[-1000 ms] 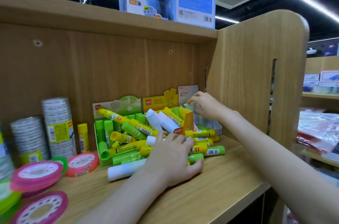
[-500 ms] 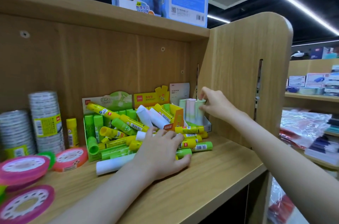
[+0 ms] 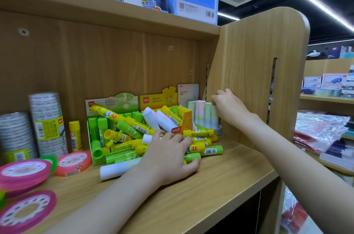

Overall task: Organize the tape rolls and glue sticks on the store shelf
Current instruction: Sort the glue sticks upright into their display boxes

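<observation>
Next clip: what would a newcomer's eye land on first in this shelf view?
The jumbled heap of yellow and green glue sticks mid-shelf, with the left hand spread over its front. Then the right hand at the upright pastel glue sticks by the side panel, and the pink tape rolls at lower left.

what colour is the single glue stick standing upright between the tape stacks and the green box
Yellow, with a yellow cap: the upright glue stick shows clearly in the head view.

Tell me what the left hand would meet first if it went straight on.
Probably the orange box: the left hand lies on the glue sticks, fingers pointing toward the back; depth is unclear.
</observation>
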`<act>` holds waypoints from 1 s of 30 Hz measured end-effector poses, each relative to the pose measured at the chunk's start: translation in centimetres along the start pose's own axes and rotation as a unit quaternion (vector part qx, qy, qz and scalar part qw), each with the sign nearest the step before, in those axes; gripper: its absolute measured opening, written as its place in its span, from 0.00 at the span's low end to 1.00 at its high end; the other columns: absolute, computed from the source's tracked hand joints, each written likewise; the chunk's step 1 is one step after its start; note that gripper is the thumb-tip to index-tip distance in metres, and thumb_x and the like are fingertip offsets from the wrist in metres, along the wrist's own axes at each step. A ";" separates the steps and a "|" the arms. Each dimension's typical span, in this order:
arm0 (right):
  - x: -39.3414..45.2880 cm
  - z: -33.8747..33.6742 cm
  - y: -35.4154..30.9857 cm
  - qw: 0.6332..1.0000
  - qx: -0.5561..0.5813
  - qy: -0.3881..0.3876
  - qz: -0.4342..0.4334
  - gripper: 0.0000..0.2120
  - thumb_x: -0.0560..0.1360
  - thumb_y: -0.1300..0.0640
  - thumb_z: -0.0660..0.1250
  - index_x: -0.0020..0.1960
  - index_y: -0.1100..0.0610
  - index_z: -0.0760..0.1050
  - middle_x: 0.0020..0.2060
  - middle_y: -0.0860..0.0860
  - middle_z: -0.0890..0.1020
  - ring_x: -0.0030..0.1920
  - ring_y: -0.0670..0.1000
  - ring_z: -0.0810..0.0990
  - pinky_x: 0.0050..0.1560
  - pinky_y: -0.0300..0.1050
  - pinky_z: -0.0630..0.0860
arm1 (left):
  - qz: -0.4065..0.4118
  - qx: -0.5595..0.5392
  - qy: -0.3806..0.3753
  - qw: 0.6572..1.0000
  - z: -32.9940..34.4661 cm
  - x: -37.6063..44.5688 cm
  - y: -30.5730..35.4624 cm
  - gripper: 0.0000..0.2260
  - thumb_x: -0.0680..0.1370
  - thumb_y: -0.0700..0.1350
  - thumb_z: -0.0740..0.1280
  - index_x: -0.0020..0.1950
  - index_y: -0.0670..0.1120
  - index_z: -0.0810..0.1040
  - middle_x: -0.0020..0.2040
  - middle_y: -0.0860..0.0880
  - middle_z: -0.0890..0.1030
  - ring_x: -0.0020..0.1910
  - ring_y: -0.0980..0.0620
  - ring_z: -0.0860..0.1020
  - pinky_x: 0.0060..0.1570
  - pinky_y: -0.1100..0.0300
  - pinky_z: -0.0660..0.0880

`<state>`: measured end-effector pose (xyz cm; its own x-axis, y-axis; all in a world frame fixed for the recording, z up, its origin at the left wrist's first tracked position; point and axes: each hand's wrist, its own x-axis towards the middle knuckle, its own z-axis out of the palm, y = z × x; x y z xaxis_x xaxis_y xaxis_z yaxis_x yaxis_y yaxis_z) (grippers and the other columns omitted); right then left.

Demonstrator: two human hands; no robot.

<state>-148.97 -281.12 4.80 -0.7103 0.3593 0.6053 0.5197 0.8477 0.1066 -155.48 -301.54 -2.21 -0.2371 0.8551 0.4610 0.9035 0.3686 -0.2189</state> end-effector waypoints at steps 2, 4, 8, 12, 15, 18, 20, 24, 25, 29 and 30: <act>0.1 0.2 0.3 1.000 -0.024 -0.004 -0.014 0.12 0.73 0.73 0.54 0.50 0.64 0.73 0.47 0.57 0.76 0.51 0.58 0.70 0.40 0.48 0.68 | 0.000 -0.002 -0.001 1.000 0.0 0.0 -0.1 0.39 0.64 0.67 0.35 0.67 0.54 0.66 0.65 0.55 0.72 0.65 0.52 0.68 0.66 0.51 0.55; 0.1 0.2 0.6 0.999 -0.032 -0.009 -0.018 0.12 0.73 0.73 0.55 0.49 0.64 0.74 0.47 0.58 0.77 0.49 0.58 0.72 0.39 0.47 0.68 | -0.002 -0.003 -0.001 1.000 0.0 -0.1 -0.1 0.39 0.63 0.67 0.35 0.67 0.54 0.66 0.65 0.55 0.72 0.65 0.52 0.68 0.66 0.51 0.55; -0.1 0.3 0.8 1.000 -0.009 -0.030 0.001 0.13 0.71 0.73 0.56 0.49 0.63 0.75 0.45 0.59 0.79 0.46 0.59 0.76 0.35 0.46 0.68 | -0.007 0.001 -0.002 1.000 -0.1 -0.3 -0.1 0.39 0.63 0.66 0.34 0.67 0.55 0.66 0.65 0.55 0.72 0.65 0.52 0.68 0.67 0.50 0.55; -1.8 0.7 1.0 0.994 0.096 -0.056 0.018 0.25 0.69 0.74 0.56 0.62 0.58 0.72 0.54 0.59 0.79 0.54 0.60 0.77 0.51 0.53 0.77 | -0.008 -0.004 0.000 1.000 -0.2 -0.4 -0.3 0.39 0.63 0.67 0.34 0.66 0.55 0.66 0.64 0.55 0.72 0.64 0.51 0.68 0.66 0.51 0.56; -3.2 -0.5 0.3 0.978 0.200 0.040 0.031 0.27 0.73 0.73 0.56 0.70 0.57 0.67 0.66 0.55 0.72 0.66 0.56 0.70 0.65 0.49 0.68 | 0.001 0.001 0.002 1.000 -0.1 -0.4 -0.5 0.39 0.63 0.67 0.35 0.66 0.54 0.66 0.64 0.55 0.72 0.62 0.51 0.69 0.64 0.52 0.57; -4.7 -1.9 -1.1 0.959 0.279 0.052 -0.004 0.14 0.77 0.66 0.59 0.58 0.57 0.78 0.54 0.50 0.81 0.51 0.44 0.78 0.52 0.36 0.71 | 0.003 0.007 0.009 1.000 -0.1 -0.4 -0.6 0.39 0.63 0.67 0.35 0.64 0.53 0.67 0.60 0.55 0.74 0.60 0.51 0.70 0.62 0.53 0.58; -5.9 -1.9 -2.1 0.942 0.330 -0.033 -0.055 0.11 0.77 0.63 0.62 0.52 0.55 0.81 0.46 0.43 0.81 0.40 0.33 0.76 0.42 0.29 0.68 | 0.003 0.013 0.027 1.000 -0.2 -0.4 -0.5 0.36 0.64 0.67 0.36 0.59 0.51 0.68 0.56 0.54 0.75 0.57 0.51 0.70 0.59 0.55 0.59; -5.8 0.0 -3.7 0.924 0.345 -0.118 -0.120 0.11 0.77 0.62 0.64 0.55 0.53 0.80 0.48 0.43 0.80 0.45 0.37 0.76 0.44 0.29 0.68 | 0.010 0.021 0.039 0.999 -0.6 -1.0 -0.5 0.33 0.65 0.66 0.38 0.56 0.51 0.70 0.53 0.54 0.76 0.54 0.49 0.72 0.54 0.55 0.62; -5.5 0.2 -4.0 0.919 0.343 -0.139 -0.139 0.11 0.76 0.62 0.64 0.57 0.54 0.79 0.50 0.43 0.80 0.48 0.39 0.76 0.47 0.30 0.70 | 0.009 0.018 0.038 0.999 -0.6 -1.1 -0.7 0.33 0.65 0.66 0.39 0.56 0.51 0.71 0.52 0.54 0.77 0.54 0.49 0.73 0.54 0.54 0.62; -4.8 0.2 -4.3 0.911 0.323 -0.181 -0.182 0.12 0.76 0.62 0.64 0.59 0.57 0.77 0.54 0.47 0.80 0.48 0.35 0.74 0.51 0.27 0.69 | -0.009 0.019 0.067 0.998 -0.3 -1.4 -1.7 0.27 0.68 0.66 0.49 0.47 0.49 0.78 0.43 0.54 0.80 0.46 0.49 0.78 0.48 0.50 0.68; -4.7 0.2 -4.3 0.907 0.330 -0.186 -0.182 0.12 0.76 0.63 0.64 0.59 0.57 0.76 0.54 0.47 0.80 0.48 0.33 0.73 0.50 0.26 0.69 | -0.013 0.020 0.078 0.997 -0.1 -1.4 -1.8 0.26 0.69 0.66 0.50 0.45 0.49 0.79 0.42 0.54 0.80 0.45 0.49 0.78 0.48 0.49 0.69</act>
<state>-147.95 -286.36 1.35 -0.9527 0.0110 0.3038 -0.0922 0.9418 -0.3232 -156.74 -303.44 -2.34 -0.2001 0.7793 0.5938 0.8819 0.4074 -0.2375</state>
